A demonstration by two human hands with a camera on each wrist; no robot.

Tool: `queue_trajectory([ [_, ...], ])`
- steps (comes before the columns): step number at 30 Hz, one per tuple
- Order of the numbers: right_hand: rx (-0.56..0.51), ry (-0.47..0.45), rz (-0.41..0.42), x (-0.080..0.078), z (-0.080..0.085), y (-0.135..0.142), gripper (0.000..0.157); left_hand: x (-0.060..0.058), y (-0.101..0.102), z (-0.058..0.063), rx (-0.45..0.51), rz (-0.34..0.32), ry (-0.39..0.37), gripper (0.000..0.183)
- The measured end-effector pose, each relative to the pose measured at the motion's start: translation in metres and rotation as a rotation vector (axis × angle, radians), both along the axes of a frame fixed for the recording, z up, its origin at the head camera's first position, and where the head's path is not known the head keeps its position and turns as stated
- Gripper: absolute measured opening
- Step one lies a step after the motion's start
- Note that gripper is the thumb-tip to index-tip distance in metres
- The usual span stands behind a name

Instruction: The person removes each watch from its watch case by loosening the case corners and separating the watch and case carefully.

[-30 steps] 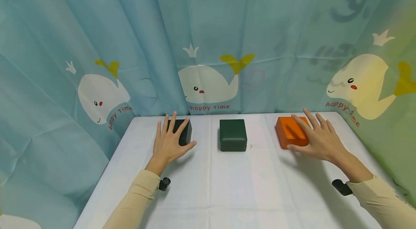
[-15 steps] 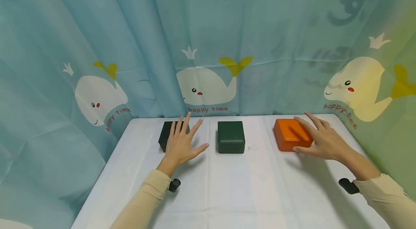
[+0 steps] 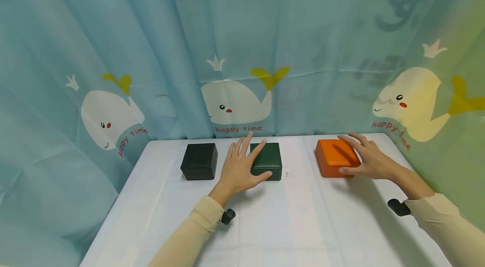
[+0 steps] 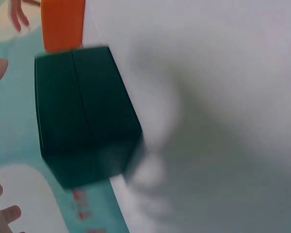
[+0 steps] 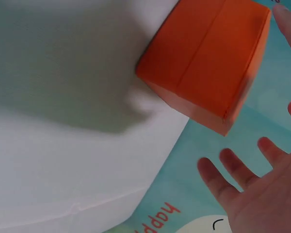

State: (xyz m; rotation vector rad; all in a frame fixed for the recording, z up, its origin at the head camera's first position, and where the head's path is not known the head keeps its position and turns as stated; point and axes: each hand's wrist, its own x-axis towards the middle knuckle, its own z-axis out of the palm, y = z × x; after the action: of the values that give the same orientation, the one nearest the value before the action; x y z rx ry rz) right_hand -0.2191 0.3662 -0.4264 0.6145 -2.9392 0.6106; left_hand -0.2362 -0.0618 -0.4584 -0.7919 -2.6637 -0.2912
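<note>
1. Since one second ago, the left hand [image 3: 241, 172] has moved right, from over the black box [image 3: 198, 161] to the green box [image 3: 270, 161]. The right hand [image 3: 369, 159] has stayed beside the orange box [image 3: 335, 157].
2. Left grip: wide and holding nothing, fingers spread, thumb pointing right. From the head view, the hand covers the green box's left edge and the thumb tip crosses its front. The left wrist view shows a gap between the thumb and the box.
3. Right grip: also wide, at the right side of the orange box. In the right wrist view the fingers are apart from the box; the thumb tip is close to one corner, and whether it touches cannot be told.
4. Three squarish, lidded boxes stand in a row near the far edge of the tabletop [image 3: 280, 225]: black at left, green in the middle, orange at right, all closed and well apart.
5. White cloth [image 3: 151, 216] covers the tabletop, with hand shadows falling across it.
6. Both forearms wear beige sleeves [image 3: 189, 229], with a small dark device [image 3: 228, 216] at each cuff.
7. Behind hangs a blue-green curtain [image 3: 310, 27] printed with white whales [image 3: 242, 105] and "happy time" in red.
</note>
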Motion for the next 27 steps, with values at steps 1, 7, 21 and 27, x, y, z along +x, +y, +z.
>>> queue_trajectory([
  [1, -0.004, -0.009, 0.002, -0.001, 0.000, 0.000, 0.099, 0.001, 0.006, 0.000, 0.002, -0.012, -0.003, 0.093],
  [7, -0.013, -0.061, 0.007, -0.005, 0.002, 0.002, 0.097, 0.003, 0.041, 0.000, 0.013, -0.097, 0.100, 0.093],
  [21, -0.024, -0.144, -0.001, -0.012, 0.001, 0.008, 0.098, 0.010, 0.122, 0.009, -0.021, -0.223, 0.054, 0.096],
  [27, -0.046, -0.155, 0.009, -0.014, -0.001, 0.011, 0.098, 0.010, 0.148, 0.000, 0.033, -0.232, -0.107, 0.100],
])
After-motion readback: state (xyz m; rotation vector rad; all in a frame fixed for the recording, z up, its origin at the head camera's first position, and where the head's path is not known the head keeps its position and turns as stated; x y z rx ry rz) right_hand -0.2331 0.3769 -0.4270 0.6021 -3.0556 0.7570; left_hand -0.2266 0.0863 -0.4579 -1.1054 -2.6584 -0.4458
